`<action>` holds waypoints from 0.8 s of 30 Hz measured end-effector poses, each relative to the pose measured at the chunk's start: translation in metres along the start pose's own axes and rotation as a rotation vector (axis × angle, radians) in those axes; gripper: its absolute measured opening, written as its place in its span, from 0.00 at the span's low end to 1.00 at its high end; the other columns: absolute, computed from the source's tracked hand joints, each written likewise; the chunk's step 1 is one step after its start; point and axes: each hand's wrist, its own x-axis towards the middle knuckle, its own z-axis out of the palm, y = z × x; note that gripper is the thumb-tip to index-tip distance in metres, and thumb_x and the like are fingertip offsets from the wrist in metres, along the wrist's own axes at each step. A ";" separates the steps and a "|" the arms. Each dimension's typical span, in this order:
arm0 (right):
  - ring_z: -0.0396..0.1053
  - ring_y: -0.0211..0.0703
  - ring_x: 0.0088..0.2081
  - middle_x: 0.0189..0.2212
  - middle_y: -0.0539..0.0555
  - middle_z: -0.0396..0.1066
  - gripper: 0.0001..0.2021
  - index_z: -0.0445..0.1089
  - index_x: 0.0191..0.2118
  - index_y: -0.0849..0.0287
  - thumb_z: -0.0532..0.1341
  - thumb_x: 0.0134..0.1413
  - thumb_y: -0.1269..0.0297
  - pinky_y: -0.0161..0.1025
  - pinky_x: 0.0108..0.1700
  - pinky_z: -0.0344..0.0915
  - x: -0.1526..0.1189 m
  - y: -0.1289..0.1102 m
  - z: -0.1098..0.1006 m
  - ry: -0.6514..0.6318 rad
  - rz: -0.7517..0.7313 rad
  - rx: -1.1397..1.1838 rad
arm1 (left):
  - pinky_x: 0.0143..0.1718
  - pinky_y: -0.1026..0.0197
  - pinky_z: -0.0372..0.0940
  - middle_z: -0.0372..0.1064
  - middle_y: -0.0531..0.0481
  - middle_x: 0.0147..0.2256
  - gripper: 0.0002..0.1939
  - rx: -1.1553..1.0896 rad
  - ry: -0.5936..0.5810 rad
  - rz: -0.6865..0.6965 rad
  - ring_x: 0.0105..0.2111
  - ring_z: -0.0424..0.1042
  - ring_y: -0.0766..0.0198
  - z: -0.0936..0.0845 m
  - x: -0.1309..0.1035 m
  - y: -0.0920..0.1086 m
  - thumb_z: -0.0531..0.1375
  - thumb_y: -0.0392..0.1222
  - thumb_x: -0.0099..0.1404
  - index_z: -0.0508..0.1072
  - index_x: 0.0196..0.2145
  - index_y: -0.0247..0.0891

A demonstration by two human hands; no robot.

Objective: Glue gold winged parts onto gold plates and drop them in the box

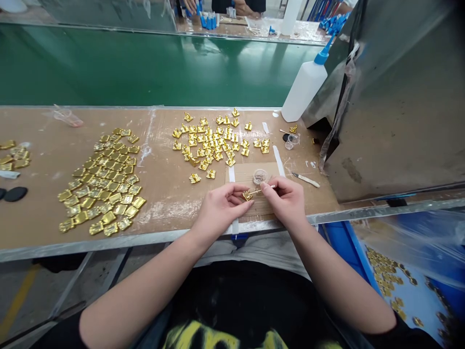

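Note:
Between the thumb and fingers of my left hand (222,205) is a small gold piece (247,195). My right hand (285,199) pinches a thin stick (257,191), whose far end meets the gold piece. Just beyond my hands a small round clear dish (260,176) sits on a cardboard sheet (241,170) with white tape at its sides. Many similar gold pieces (207,141) lie loosely grouped on the brown table behind my left hand. To the left, flatter gold plates (109,184) lie close together in a large patch.
A white bottle with a blue cap (304,89) stands at the back right by a dark panel (399,106). A knife (305,180) lies right of the cardboard. Beyond the green belt (145,68), another person's hands show. A blue bin (348,247) is at the lower right.

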 end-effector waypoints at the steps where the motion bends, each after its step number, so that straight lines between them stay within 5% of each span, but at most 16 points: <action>1: 0.55 0.37 0.25 0.21 0.46 0.58 0.18 0.64 0.23 0.57 0.64 0.63 0.60 0.38 0.30 0.53 0.000 0.000 0.000 0.004 0.003 -0.005 | 0.35 0.61 0.74 0.78 0.48 0.34 0.18 0.001 -0.001 -0.001 0.30 0.77 0.63 0.000 0.000 0.000 0.74 0.44 0.60 0.82 0.48 0.37; 7: 0.56 0.37 0.25 0.21 0.46 0.58 0.19 0.63 0.23 0.56 0.65 0.64 0.59 0.38 0.30 0.52 0.000 0.000 -0.002 0.004 -0.028 0.018 | 0.34 0.62 0.74 0.78 0.49 0.34 0.17 0.028 0.001 0.011 0.30 0.77 0.63 0.000 0.000 0.001 0.74 0.43 0.60 0.82 0.47 0.38; 11: 0.56 0.39 0.25 0.22 0.47 0.58 0.20 0.62 0.24 0.55 0.63 0.68 0.55 0.39 0.31 0.54 0.011 0.002 -0.015 0.144 -0.074 -0.117 | 0.34 0.62 0.74 0.78 0.50 0.32 0.16 0.058 0.015 0.017 0.30 0.77 0.62 0.000 0.000 0.003 0.73 0.44 0.61 0.82 0.46 0.38; 19: 0.72 0.44 0.36 0.40 0.56 0.75 0.17 0.72 0.39 0.56 0.53 0.76 0.53 0.38 0.33 0.55 0.025 -0.009 -0.022 -0.191 -0.107 -0.878 | 0.36 0.63 0.73 0.77 0.51 0.30 0.24 0.074 -0.010 -0.068 0.31 0.77 0.61 -0.005 0.000 -0.006 0.74 0.54 0.60 0.79 0.48 0.37; 24: 0.75 0.47 0.37 0.43 0.57 0.77 0.23 0.72 0.50 0.57 0.51 0.75 0.43 0.39 0.33 0.61 0.000 -0.021 -0.037 -0.073 -0.185 -0.849 | 0.39 0.60 0.78 0.79 0.49 0.32 0.35 0.068 0.014 -0.145 0.35 0.80 0.54 -0.012 0.008 -0.017 0.77 0.61 0.50 0.79 0.49 0.37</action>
